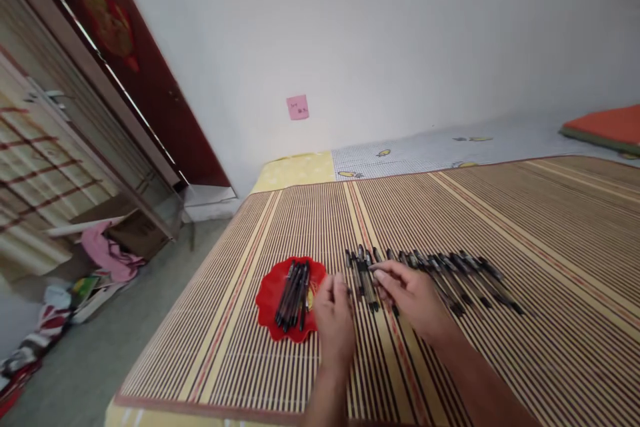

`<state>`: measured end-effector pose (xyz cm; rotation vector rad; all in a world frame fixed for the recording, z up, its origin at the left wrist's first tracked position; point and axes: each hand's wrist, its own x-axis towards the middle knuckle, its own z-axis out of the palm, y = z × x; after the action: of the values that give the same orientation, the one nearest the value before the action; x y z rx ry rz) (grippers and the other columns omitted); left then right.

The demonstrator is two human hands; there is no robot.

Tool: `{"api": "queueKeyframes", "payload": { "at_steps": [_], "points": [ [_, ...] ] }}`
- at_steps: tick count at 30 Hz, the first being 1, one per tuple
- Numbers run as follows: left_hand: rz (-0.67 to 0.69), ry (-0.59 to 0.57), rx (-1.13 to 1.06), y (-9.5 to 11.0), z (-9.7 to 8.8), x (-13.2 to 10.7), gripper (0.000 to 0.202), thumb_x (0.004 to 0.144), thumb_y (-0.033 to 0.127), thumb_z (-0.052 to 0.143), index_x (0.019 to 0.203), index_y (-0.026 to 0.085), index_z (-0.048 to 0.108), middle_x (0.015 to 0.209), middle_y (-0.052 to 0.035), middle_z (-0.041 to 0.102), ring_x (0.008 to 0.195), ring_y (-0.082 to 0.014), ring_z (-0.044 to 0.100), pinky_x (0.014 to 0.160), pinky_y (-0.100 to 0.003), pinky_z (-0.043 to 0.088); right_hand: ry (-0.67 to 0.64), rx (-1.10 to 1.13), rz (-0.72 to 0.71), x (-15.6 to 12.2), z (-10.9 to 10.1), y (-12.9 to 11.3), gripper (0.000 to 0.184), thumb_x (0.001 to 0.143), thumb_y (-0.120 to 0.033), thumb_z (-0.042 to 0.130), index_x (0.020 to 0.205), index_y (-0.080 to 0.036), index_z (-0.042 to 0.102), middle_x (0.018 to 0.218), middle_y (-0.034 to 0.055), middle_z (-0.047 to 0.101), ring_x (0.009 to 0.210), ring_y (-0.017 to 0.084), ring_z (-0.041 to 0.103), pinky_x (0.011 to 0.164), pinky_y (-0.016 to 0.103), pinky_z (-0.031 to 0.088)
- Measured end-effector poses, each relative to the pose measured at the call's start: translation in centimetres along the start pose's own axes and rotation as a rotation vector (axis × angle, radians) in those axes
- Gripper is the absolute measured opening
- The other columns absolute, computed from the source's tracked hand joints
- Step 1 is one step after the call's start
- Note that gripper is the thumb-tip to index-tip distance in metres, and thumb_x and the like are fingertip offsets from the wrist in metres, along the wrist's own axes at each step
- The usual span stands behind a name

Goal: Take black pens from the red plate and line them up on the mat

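A red scalloped plate (pixel 267 297) lies on a striped bamboo mat (pixel 500 227) and holds several dark pens (pixel 294 293). To its right, a long row of dark pens (pixel 445 273) lies side by side on the mat. My left hand (pixel 334 320) rests just right of the plate with its fingers curled; whether it holds anything is hidden. My right hand (pixel 410 293) lies over the left end of the row, with its fingers pinched on a pen (pixel 369 285).
The mat covers a bed with a yellow and white sheet (pixel 300 170) against a white wall bearing a pink sticky note (pixel 297 107). An orange cushion (pixel 605 125) lies far right. Left of the bed, the floor holds clothes and clutter (pixel 100 260) by a door.
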<state>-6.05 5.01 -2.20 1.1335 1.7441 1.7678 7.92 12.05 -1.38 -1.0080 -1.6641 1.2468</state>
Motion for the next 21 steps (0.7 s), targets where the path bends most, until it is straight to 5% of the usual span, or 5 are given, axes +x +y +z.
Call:
{"api": "queueKeyframes", "payload": {
  "at_steps": [4,7,11,15,21],
  "points": [
    [-0.021,0.103,0.523,-0.5,-7.7,4.2,0.014,0.089,0.034,0.056,0.084,0.022,0.059,0.076,-0.0017,0.064,0.071,-0.0197,0.06,0.067,-0.029,0.041,-0.037,0.15,0.052,-0.5,2.4,1.6,0.037,0.086,-0.046,0.057,0.102,-0.016,0.069,0.072,0.0044,0.067,0.058,0.016,0.06,0.052,0.027,0.044],
    [-0.077,0.088,0.864,-1.7,-10.6,5.5,0.009,0.084,0.027,0.062,0.089,0.02,0.062,0.087,-0.0075,0.069,0.082,-0.0246,0.065,0.071,-0.032,0.042,-0.015,0.199,0.078,-0.6,2.7,2.5,0.037,0.083,-0.047,0.06,0.098,-0.015,0.069,0.073,0.0057,0.068,0.057,0.016,0.059,0.051,0.027,0.042],
    [-0.132,-0.086,1.059,-2.9,-10.1,5.5,0.009,0.079,0.019,0.066,0.087,0.018,0.063,0.093,-0.0118,0.072,0.091,-0.0283,0.067,0.073,-0.033,0.042,-0.007,0.191,0.08,-0.4,1.6,2.0,0.037,0.081,-0.048,0.062,0.095,-0.015,0.069,0.069,0.0051,0.068,0.055,0.015,0.057,0.051,0.027,0.041],
    [-0.188,-0.082,1.083,-3.0,-9.6,5.5,0.004,0.083,0.017,0.059,0.083,0.019,0.062,0.09,-0.0131,0.072,0.089,-0.0299,0.068,0.071,-0.035,0.042,-0.018,0.165,0.041,0.1,-0.3,0.5,0.035,0.081,-0.048,0.062,0.094,-0.016,0.069,0.069,0.0039,0.067,0.055,0.015,0.058,0.052,0.028,0.043],
    [-0.145,-0.054,0.583,-1.0,-9.4,5.0,0.012,0.082,0.03,0.06,0.075,0.021,0.057,0.066,-0.0015,0.062,0.063,-0.0204,0.061,0.059,-0.03,0.041,-0.03,0.191,0.008,0.2,-0.7,-1.0,0.035,0.084,-0.047,0.059,0.097,-0.016,0.069,0.066,0.0022,0.065,0.056,0.014,0.056,0.053,0.027,0.044]
  ]
}}
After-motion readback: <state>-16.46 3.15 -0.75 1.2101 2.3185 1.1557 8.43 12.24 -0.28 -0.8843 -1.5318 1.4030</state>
